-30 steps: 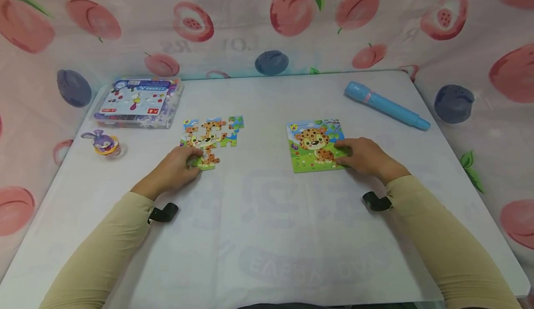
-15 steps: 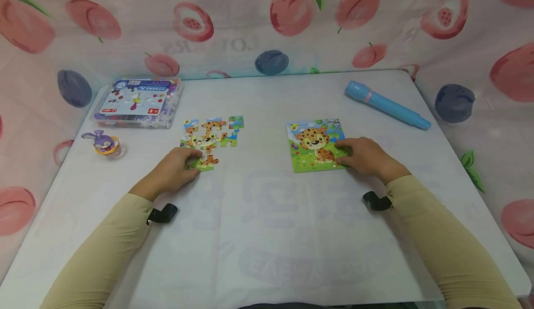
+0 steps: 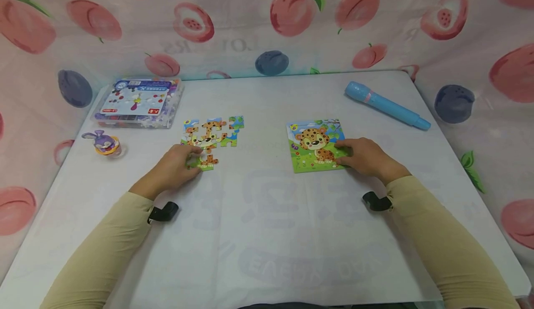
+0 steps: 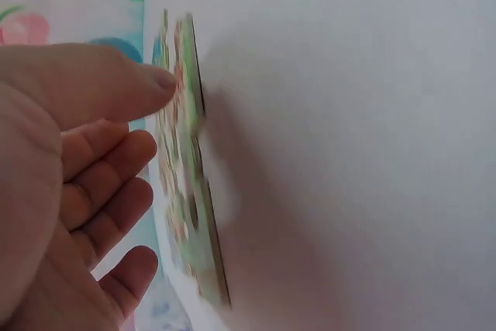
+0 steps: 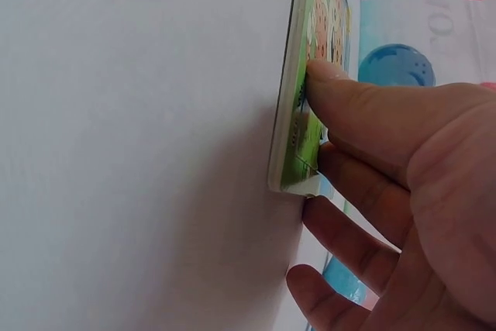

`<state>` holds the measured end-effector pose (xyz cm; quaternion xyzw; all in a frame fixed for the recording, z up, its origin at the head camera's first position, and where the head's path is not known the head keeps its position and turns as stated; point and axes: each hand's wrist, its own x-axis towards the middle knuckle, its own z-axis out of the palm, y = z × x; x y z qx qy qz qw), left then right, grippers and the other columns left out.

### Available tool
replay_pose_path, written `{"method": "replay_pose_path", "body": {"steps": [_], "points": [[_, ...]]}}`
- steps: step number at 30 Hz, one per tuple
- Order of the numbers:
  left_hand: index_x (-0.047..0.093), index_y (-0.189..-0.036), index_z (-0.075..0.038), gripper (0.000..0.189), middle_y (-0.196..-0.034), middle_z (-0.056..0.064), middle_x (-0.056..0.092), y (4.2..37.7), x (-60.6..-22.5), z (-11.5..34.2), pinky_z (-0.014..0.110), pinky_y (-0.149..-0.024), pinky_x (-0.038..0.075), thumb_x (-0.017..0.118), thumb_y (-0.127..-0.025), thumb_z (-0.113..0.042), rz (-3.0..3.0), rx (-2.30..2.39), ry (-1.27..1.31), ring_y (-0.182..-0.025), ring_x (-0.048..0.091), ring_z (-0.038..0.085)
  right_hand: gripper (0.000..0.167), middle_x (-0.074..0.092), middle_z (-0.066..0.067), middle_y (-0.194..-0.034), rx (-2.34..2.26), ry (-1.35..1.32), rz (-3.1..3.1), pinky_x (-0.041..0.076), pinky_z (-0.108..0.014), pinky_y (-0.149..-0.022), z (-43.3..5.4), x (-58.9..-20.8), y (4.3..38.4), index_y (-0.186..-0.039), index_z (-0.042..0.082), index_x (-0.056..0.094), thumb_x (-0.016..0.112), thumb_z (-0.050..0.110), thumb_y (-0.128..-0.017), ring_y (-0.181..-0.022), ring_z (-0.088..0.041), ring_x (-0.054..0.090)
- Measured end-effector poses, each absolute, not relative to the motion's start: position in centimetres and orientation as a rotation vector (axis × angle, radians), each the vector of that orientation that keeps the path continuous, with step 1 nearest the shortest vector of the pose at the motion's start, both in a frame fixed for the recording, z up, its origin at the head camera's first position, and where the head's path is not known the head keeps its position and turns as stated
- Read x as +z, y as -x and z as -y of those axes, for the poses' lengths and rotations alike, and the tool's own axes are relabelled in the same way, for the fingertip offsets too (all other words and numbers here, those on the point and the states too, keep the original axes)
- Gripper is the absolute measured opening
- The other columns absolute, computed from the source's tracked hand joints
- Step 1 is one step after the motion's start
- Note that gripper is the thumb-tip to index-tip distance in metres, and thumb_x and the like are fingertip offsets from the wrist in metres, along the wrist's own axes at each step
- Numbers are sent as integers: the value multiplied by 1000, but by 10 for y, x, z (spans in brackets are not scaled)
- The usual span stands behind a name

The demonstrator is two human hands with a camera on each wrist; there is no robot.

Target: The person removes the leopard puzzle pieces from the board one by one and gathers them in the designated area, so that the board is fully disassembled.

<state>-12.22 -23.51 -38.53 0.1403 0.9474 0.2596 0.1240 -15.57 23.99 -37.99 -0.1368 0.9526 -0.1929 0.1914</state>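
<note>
My left hand is at the lower left of a partly joined leopard jigsaw puzzle. Its thumb and index finger pinch a green puzzle piece at the bottom row. In the left wrist view the thumb lies over the pieces' near edge; the other fingers curl loosely, and the index finger is hidden. On the right lies a square jigsaw board with the whole leopard picture. My right hand grips its right edge, thumb on the face and a fingertip against the side.
A clear plastic case with small coloured parts stands at the back left. In front of it is a purple rabbit toy. A blue tube-shaped pen lies at the back right. A fruit-print curtain hangs behind the white table.
The bottom puzzle pieces under my left hand have shifted slightly left, and the left fingers have moved a little. My right hand and the jigsaw board have stayed put.
</note>
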Motion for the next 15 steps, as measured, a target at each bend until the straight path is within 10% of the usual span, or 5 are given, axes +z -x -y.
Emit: {"method": "replay_pose_path", "body": {"steps": [15], "points": [[57,-132,6,49,-133,20,58,137,-386,167,48,-109,35,72,-88,-10,-2736,824,-709,-128,46,37,56,52,-29,-140,-530,470,-2703,31,-61,-109,-244,-383,155,-141,-2,54,70,26,-96,-132,-49,42]]}}
